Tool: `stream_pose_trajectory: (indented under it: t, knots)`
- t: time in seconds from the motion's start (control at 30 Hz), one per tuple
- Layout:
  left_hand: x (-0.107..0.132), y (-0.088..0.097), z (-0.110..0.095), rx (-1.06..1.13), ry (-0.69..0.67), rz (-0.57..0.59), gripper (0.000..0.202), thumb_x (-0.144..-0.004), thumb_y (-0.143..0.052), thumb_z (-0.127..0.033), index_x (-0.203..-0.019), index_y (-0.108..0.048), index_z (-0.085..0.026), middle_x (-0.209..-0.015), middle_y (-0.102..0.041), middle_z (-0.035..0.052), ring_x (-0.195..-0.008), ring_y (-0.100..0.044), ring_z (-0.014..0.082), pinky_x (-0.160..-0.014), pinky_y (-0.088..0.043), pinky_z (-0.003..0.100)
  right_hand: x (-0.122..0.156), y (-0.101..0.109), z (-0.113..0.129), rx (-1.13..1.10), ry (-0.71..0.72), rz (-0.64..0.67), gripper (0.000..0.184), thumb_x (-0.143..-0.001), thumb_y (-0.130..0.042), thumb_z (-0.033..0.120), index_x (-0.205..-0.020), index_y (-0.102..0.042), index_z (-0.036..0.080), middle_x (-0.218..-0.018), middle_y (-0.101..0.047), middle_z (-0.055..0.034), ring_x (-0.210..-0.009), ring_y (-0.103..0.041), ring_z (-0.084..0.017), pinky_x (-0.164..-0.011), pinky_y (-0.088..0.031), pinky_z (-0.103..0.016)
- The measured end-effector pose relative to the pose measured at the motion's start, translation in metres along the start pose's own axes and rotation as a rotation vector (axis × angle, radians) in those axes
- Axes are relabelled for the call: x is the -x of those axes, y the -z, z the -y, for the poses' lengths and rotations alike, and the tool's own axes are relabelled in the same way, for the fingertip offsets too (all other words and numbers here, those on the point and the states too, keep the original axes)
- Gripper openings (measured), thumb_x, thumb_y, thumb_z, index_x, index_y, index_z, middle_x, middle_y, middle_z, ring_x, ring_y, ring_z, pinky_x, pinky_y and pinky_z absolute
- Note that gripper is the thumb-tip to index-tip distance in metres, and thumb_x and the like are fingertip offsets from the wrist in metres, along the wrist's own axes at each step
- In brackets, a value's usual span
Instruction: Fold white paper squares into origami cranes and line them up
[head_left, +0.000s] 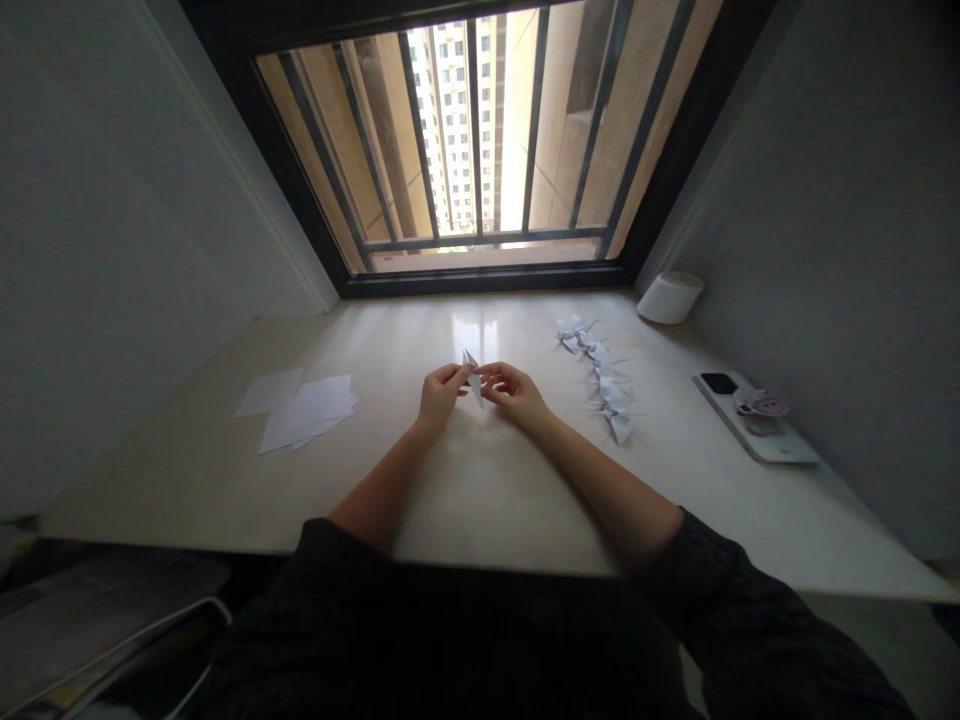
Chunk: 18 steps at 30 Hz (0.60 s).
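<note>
Between my two hands, a little above the white sill, is a small piece of folded white paper [475, 385], narrow and pointed at both ends. My left hand [444, 390] pinches it near its upper part between thumb and fingers. From the other side, the fingertips of my right hand [516, 392] close on its edge. Folded paper cranes [600, 372], several of them, stand in a row to the right of my right hand. Off to the left of my left hand lie loose white paper sheets [307, 412], partly overlapping.
A white phone [757, 425] with a round ornament on its back lies on the right of the sill [480, 490]. In the far right corner a white roll [670, 298] rests against the wall. The barred window [480, 270] bounds the back; walls rise on both sides.
</note>
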<state>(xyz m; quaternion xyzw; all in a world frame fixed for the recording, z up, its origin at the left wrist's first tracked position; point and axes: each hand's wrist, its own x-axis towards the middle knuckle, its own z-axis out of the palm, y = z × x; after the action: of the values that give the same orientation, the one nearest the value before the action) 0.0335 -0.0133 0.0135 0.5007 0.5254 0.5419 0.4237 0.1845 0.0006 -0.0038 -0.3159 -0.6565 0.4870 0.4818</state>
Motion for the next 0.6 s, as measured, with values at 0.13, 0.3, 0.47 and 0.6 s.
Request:
stream_pose_trajectory:
  t: [0.13, 0.3, 0.47, 0.6]
  knots:
    - [0.0009, -0.0003, -0.0022, -0.028, -0.042, -0.006, 0.035, -0.068, -0.062, -0.052, -0.070, -0.067, -0.017, -0.066, -0.062, 0.0009, -0.064, -0.058, 0.0122, -0.056, -0.046, 0.022, 0.0000, 0.0006, -0.0009, 0.004, 0.022, 0.004, 0.032, -0.070, -0.066, 0.037, -0.098, -0.064, 0.023, -0.082, -0.061, -0.0006, -0.069, -0.056, -0.013, -0.063, -0.044, -0.026]
    - [0.0003, 0.0000, -0.0023, -0.041, -0.068, -0.004, 0.035, -0.070, -0.061, -0.051, -0.072, -0.067, -0.017, -0.066, -0.062, 0.0008, -0.063, -0.057, 0.0116, -0.057, -0.046, 0.022, -0.0007, 0.0009, -0.0031, -0.002, -0.014, -0.013, 0.033, -0.067, -0.068, 0.039, -0.096, -0.064, 0.023, -0.082, -0.062, -0.0010, -0.069, -0.056, -0.013, -0.062, -0.045, -0.026]
    - [-0.0005, 0.0004, 0.0012, -0.035, -0.063, -0.005, 0.036, -0.071, -0.061, -0.051, -0.076, -0.069, -0.016, -0.069, -0.064, 0.0016, -0.065, -0.057, 0.0118, -0.057, -0.046, 0.021, -0.0010, 0.0008, -0.0058, -0.016, 0.011, 0.004, 0.030, -0.070, -0.067, 0.034, -0.097, -0.063, 0.023, -0.083, -0.060, -0.0011, -0.069, -0.055, -0.012, -0.062, -0.043, -0.026]
    - [-0.0006, 0.0003, 0.0031, -0.012, -0.058, -0.013, 0.037, -0.070, -0.061, -0.051, -0.075, -0.068, -0.016, -0.070, -0.064, 0.0019, -0.065, -0.058, 0.0121, -0.056, -0.046, 0.021, -0.0001, -0.0002, -0.0039, -0.040, 0.028, 0.044, 0.030, -0.070, -0.065, 0.028, -0.100, -0.060, 0.025, -0.085, -0.057, -0.0001, -0.070, -0.055, -0.012, -0.060, -0.043, -0.024]
